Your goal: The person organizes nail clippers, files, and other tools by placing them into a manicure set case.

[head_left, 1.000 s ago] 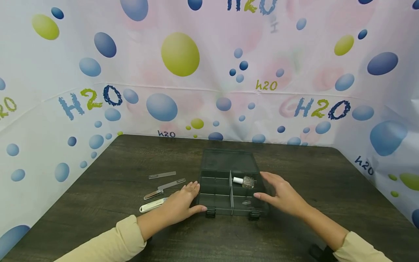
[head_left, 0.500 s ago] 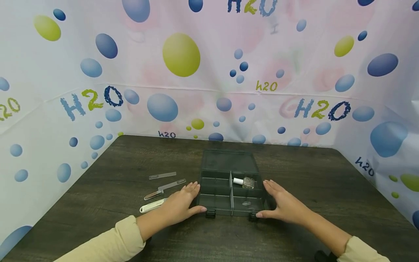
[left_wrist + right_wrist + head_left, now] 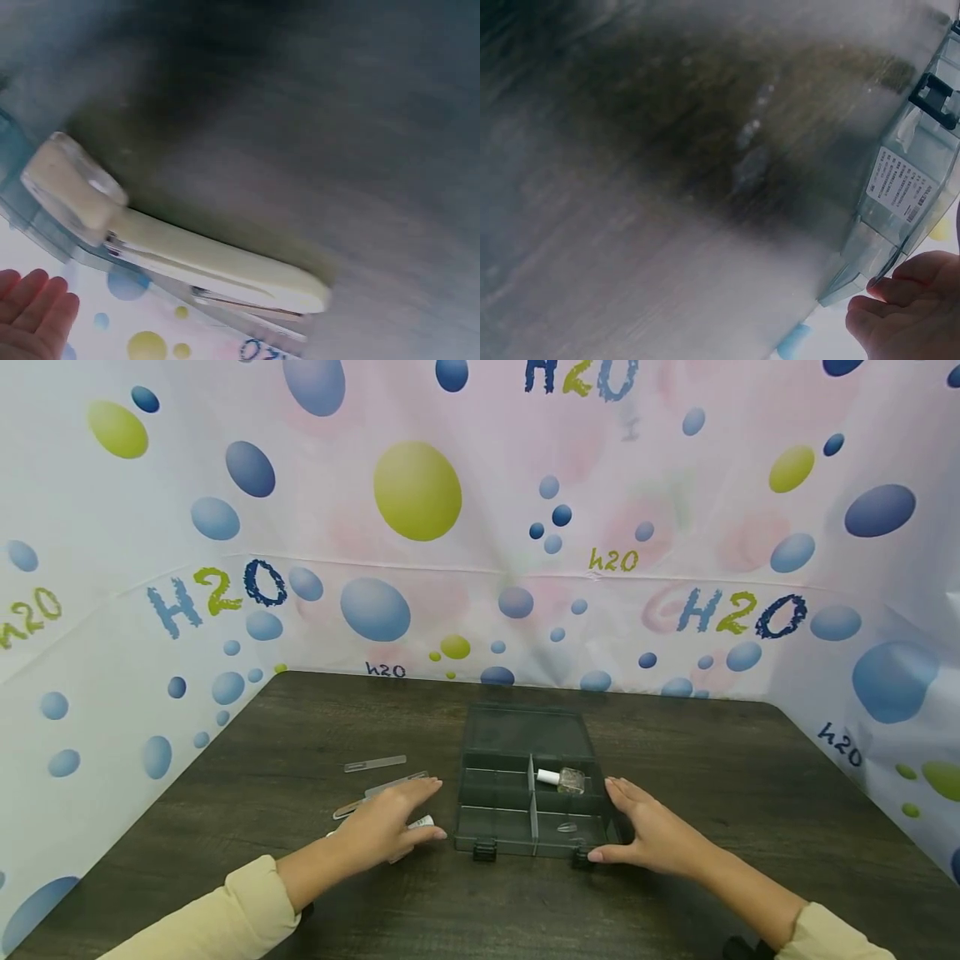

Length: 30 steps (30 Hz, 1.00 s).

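Note:
A dark see-through box with dividers lies on the table, its lid folded back. One rear compartment holds a nail polish bottle with a white cap; a small clear nail-tip-like piece is in front of it. My right hand rests against the box's right side, fingers extended and thumb by a front latch. Left of the box, my left hand hovers palm down, fingers loose, apart from the box. Below it, the left wrist view shows a cream-handled nail clipper and a clear bottle with beige contents.
Two flat strips, one a pale strip, lie beyond my left hand, with a smaller clipper partly covered by it. The dark wooden table ends at a patterned curtain behind and at both sides.
My left hand has left the box's left side and shifted left over the clippers and bottle. My right hand slid down along the box's right side, its thumb coming to the front latch.

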Each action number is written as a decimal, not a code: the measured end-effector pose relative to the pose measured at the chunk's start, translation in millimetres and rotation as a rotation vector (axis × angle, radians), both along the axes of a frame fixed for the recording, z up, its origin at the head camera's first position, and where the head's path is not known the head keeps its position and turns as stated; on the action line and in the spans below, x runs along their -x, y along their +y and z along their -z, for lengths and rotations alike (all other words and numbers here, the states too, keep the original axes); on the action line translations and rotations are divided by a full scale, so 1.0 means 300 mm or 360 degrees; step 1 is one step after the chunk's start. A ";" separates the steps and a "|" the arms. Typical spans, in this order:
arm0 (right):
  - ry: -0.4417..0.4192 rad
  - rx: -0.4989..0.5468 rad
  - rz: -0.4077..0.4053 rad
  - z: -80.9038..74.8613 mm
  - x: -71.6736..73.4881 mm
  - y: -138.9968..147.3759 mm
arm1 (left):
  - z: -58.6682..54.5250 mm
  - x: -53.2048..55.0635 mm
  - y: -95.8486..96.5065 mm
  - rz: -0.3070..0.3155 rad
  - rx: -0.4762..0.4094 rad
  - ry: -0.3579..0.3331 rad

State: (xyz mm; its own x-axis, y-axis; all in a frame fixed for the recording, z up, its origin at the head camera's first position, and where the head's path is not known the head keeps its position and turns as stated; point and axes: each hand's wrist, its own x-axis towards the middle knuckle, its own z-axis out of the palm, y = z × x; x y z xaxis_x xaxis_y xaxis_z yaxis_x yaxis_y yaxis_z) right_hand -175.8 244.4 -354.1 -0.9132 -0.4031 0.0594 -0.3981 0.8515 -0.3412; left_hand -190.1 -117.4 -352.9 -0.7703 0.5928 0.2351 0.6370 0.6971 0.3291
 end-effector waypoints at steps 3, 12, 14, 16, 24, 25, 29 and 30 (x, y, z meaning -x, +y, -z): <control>0.0005 0.0002 0.0000 0.005 -0.001 0.004 | 0.009 -0.001 -0.026 -0.0028 -0.0046 0.0049; -0.0028 0.0009 0.0003 0.008 0.000 0.007 | 0.029 -0.023 -0.102 -0.0065 -0.0167 -0.0005; -0.0030 0.0011 0.0005 0.009 -0.001 0.009 | 0.030 -0.027 -0.111 -0.0071 -0.0184 -0.0031; -0.0023 0.0009 0.0007 0.010 -0.002 0.011 | 0.031 -0.030 -0.116 -0.0083 -0.0190 -0.0047; -0.0057 0.0021 -0.0001 0.012 -0.002 0.013 | 0.049 -0.049 -0.111 -0.0115 -0.0150 0.0007; -0.0064 0.0023 0.0000 0.011 -0.002 0.012 | 0.051 -0.050 -0.109 -0.0126 -0.0137 0.0021; -0.0083 0.0025 0.0008 0.010 0.000 0.013 | 0.055 -0.057 -0.101 -0.0173 -0.0086 0.0055; -0.0085 0.0023 0.0010 0.011 0.000 0.014 | 0.054 -0.059 -0.099 -0.0186 -0.0082 0.0054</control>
State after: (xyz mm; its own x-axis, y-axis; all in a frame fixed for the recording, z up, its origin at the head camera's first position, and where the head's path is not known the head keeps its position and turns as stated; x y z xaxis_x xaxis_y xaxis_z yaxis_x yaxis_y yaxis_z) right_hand -175.8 248.5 -357.3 -0.9177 -0.3969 0.0162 -0.3737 0.8488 -0.3739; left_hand -172.4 -147.2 -369.2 -0.8246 0.4857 0.2901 0.5636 0.7500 0.3462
